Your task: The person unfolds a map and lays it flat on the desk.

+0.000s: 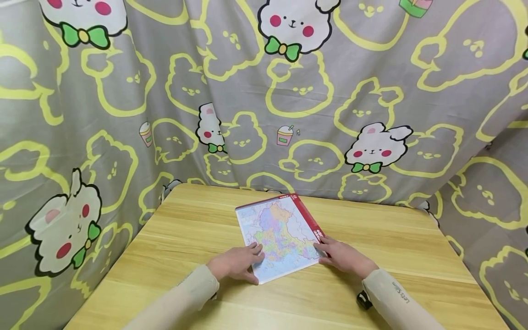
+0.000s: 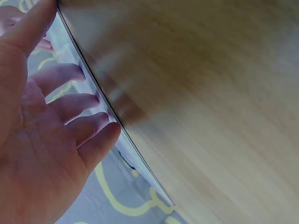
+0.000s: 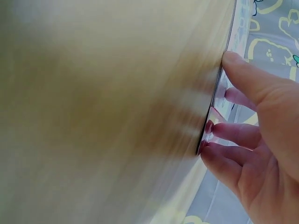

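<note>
A thin map (image 1: 282, 233) with a pale blue ground, coloured regions and a red border along its far and right edges lies flat and turned at an angle on the wooden table (image 1: 185, 220). My left hand (image 1: 239, 263) rests on its left side in the head view, fingertips on the printed face and thumb at the near left corner. At the right edge, my right hand (image 1: 344, 256) touches the map near its right corner with loosely bent fingers. Both wrist views show the map edge-on, with the left hand (image 2: 51, 135) and right hand (image 3: 261, 140) fingertips against it.
A grey curtain (image 1: 247, 87) with yellow outlines and white cartoon animals hangs behind the table and along both sides. Beige sleeves cover the forearms, and a dark object (image 1: 364, 300) sits at the right wrist.
</note>
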`<state>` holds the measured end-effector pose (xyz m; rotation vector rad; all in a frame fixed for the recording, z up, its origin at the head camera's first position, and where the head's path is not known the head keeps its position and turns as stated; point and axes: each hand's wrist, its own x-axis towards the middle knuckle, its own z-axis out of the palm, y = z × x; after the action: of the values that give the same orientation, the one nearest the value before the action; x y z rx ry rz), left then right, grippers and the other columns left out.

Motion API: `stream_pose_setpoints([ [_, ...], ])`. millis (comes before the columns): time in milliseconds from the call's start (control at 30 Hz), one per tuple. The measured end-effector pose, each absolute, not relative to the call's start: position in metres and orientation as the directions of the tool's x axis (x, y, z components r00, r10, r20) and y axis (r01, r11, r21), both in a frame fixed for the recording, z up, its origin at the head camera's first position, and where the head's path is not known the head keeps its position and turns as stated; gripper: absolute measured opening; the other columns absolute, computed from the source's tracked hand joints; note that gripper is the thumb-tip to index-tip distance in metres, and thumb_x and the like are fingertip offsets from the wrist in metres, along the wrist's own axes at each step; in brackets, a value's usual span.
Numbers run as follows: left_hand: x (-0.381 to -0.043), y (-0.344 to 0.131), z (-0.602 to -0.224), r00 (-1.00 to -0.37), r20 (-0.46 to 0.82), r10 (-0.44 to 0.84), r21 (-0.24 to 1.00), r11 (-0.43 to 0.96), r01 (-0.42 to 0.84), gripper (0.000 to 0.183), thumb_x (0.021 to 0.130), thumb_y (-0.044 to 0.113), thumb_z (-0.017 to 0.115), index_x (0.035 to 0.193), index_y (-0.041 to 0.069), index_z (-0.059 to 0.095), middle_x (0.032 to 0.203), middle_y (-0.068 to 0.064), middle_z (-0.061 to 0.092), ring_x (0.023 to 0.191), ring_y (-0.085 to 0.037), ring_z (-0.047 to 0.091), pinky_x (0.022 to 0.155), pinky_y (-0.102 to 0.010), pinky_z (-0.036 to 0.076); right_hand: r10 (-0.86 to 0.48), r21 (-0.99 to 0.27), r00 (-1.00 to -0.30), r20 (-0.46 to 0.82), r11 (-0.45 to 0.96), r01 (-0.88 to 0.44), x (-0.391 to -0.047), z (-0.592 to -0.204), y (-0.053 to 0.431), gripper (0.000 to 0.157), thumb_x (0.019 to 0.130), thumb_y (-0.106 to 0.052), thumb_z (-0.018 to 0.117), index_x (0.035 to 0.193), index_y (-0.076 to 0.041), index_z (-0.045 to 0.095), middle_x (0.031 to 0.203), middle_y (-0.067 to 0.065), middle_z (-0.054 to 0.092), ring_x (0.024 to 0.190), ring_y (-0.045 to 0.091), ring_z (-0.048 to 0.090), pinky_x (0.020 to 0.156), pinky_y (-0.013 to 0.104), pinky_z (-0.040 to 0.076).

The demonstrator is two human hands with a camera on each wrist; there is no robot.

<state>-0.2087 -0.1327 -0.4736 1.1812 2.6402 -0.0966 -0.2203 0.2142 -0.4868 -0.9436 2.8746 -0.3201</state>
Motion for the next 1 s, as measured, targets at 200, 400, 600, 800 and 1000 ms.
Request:
stream_pose_setpoints([
  [200,-0.2089,-0.1321,-0.4740,-0.635,-0.238,0.735,0.064,0.664,0.745,0.080,0.084,0.057,0.060,0.145,0.010,0.038,0.153,-0.014,0.023,0.141,-0.026,0.020,0.109,-0.035,0.029,-0.598,-0.235,-0.801,-0.029,0.783,-0.576,-0.2212,-0.4877,0.2167,0.051,0.091,-0.028,0.063,0.133,-0.002,0.054,0.137,0.028,0.044,0.124,0.044,0.044,0.096,0.054,0.040],
  [400,-0.2113,-0.1301,-0.4752,-0.636,-0.234,0.735,0.098,0.669,0.737,0.078,0.081,0.057,0.064,0.141,0.012,0.043,0.153,-0.013,0.024,0.141,-0.027,0.021,0.107,-0.038,0.032,-0.602,-0.222,-0.798,-0.030,0.782,-0.582,-0.2235,-0.4905,0.2179,0.050,0.092,-0.030,0.061,0.134,-0.003,0.054,0.138,0.026,0.044,0.126,0.041,0.043,0.096,0.053,0.040],
  [600,-0.2116,-0.1279,-0.4778,-0.638,-0.217,0.738,0.119,0.669,0.734,0.075,0.079,0.059,0.065,0.136,0.014,0.046,0.151,-0.012,0.031,0.139,-0.026,0.027,0.105,-0.040,0.034,-0.599,-0.221,-0.800,-0.026,0.784,-0.580,-0.2233,-0.4924,0.2186,0.049,0.092,-0.029,0.061,0.134,-0.004,0.053,0.139,0.025,0.044,0.126,0.041,0.043,0.096,0.053,0.040],
  [800,-0.2108,-0.1284,-0.4771,-0.635,-0.214,0.742,0.098,0.663,0.742,0.080,0.080,0.059,0.064,0.144,0.015,0.042,0.151,-0.010,0.030,0.138,-0.027,0.027,0.107,-0.038,0.032,-0.600,-0.221,-0.799,-0.024,0.783,-0.581,-0.2230,-0.4936,0.2187,0.049,0.092,-0.029,0.061,0.133,-0.003,0.054,0.138,0.026,0.044,0.125,0.042,0.043,0.096,0.053,0.040],
  [1000,-0.2117,-0.1284,-0.4756,-0.620,-0.215,0.754,0.085,0.647,0.757,0.078,0.081,0.057,0.064,0.144,0.016,0.042,0.152,-0.013,0.028,0.138,-0.030,0.027,0.109,-0.039,0.028,-0.604,-0.207,-0.797,-0.022,0.783,-0.587,-0.2247,-0.4942,0.2191,0.049,0.092,-0.030,0.061,0.133,-0.004,0.054,0.138,0.025,0.044,0.125,0.042,0.044,0.096,0.052,0.041],
])
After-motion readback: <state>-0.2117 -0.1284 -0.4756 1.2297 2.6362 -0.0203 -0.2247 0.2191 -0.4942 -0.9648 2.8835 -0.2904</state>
